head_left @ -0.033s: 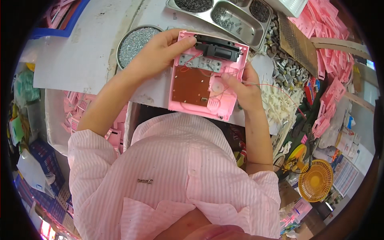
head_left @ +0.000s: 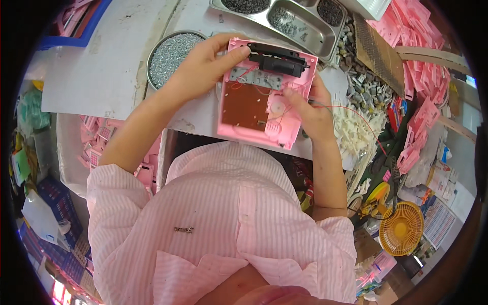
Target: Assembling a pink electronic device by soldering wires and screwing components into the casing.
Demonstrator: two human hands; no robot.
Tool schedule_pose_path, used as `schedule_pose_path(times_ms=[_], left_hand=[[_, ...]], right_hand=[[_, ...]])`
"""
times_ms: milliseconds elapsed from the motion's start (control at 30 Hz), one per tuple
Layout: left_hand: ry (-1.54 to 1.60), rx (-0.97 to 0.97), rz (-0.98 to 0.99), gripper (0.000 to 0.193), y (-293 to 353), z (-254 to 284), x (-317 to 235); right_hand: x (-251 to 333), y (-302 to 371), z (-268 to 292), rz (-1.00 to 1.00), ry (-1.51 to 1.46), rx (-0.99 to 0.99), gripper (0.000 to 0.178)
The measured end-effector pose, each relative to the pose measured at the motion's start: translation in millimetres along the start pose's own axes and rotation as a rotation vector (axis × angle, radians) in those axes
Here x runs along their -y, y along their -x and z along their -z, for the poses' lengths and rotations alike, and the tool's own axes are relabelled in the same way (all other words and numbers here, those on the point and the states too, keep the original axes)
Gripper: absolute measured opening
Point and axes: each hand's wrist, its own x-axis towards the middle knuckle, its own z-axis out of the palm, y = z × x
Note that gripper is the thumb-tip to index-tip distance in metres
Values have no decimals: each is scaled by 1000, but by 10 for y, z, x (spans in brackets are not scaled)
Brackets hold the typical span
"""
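A pink plastic casing (head_left: 286,141), open side up, is held above the near edge of the table. My left hand (head_left: 203,71) grips its upper left corner, the thumb lying over the rim by a black mechanism (head_left: 280,66). Around the right side wraps my right hand (head_left: 316,118), its thumb reaching inside over thin wires and its fingers mostly hidden behind the casing. Inside sit a brown circuit board (head_left: 244,105) and a grey metal strip (head_left: 259,78). A loose red wire (head_left: 362,116) trails out past my right hand.
A round dish of small silvery parts (head_left: 149,66) stands left of the casing. Beyond lies a metal compartment tray (head_left: 328,43) with springs and dark small parts. White plastic pieces (head_left: 356,127), grey parts (head_left: 361,86) and pink panels (head_left: 419,51) pile up on the right.
The casing has shifted very slightly right and away from me, its near edge tipping a little. The loose red wire has moved with it. Both hands keep their hold.
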Motion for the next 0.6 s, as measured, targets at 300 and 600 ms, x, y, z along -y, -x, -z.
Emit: schedule_pose_path(times_ms=[300, 600], left_hand=[[-676, 117, -739, 37, 597, -254, 1], [-670, 213, -809, 22, 387, -268, 176]], right_hand=[[-207, -164, 118, 359, 978, -245, 40], [-283, -289, 334, 523, 1208, -225, 31]])
